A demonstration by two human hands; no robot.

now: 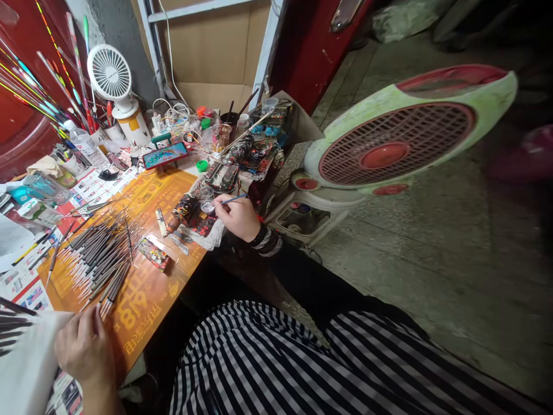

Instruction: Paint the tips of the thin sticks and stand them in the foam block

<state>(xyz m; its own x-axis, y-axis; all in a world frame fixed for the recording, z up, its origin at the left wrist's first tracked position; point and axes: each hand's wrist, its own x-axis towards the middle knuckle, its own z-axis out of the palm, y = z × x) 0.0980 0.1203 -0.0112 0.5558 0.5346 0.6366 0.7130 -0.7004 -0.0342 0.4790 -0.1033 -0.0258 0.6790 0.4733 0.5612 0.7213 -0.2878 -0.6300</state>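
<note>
My right hand (238,218) pinches a thin blue-handled paintbrush (235,199). Its tip end is over a small clear cup (207,206) among paint-stained items at the table's right edge. Down at the lower left, my left hand (86,346) has its fingers curled at the near end of a pile of slender dark fishing floats (101,248) with thin pale tips. Whatever those fingers hold is hidden. Beside that hand stands a white block (30,357) with dark floats lying along it. A paint-spotted box (154,253) sits right of the pile.
An orange printed sheet (147,317) covers the table. Behind are a propped phone (165,155), a small white fan (110,75), a water bottle (88,147) and bright-tipped floats (30,75). A large green-rimmed fan (397,132) stands off the table's right side.
</note>
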